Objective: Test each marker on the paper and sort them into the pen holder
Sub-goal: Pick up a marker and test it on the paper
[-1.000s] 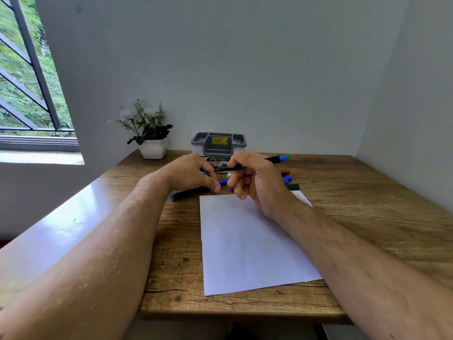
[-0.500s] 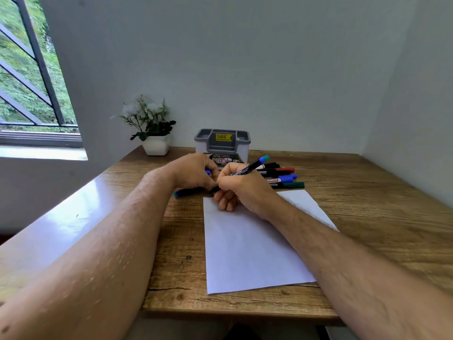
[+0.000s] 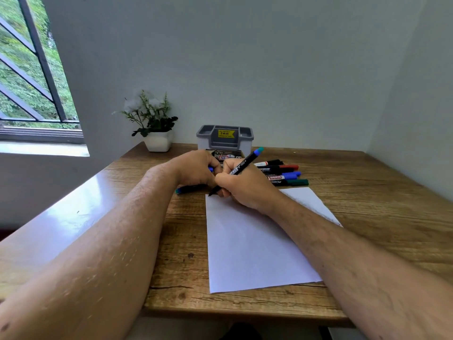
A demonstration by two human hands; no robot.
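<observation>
**Writing grip on the far left corner of the paper**

Holding a slim black marker with a blue-and-teal end (image 3: 241,167), my right hand (image 3: 245,186) sits curled on the far end of the white sheet of paper (image 3: 255,244), fingers wrapped round the barrel in a writing grip. The marker slants up and away to the right, its dark tip right at the paper's far left corner; whether it actually touches the sheet I cannot tell. My right forearm lies diagonally across the sheet.

My left hand (image 3: 196,171) rests just beside the right one, knuckles up, fingers curled. A small blue piece (image 3: 210,169) shows at its fingertips, and a dark marker with a teal end (image 3: 186,188) pokes out from under the hand, lying on the wooden table (image 3: 367,192). How firmly the hand holds either one I cannot tell.

Behind my right hand lies a row of loose markers (image 3: 284,171) with black, red, blue and green ends. Further back stands the grey plastic pen holder with a yellow sticker (image 3: 224,138), near the wall, with a small white-potted plant (image 3: 157,128) to its left.
</observation>
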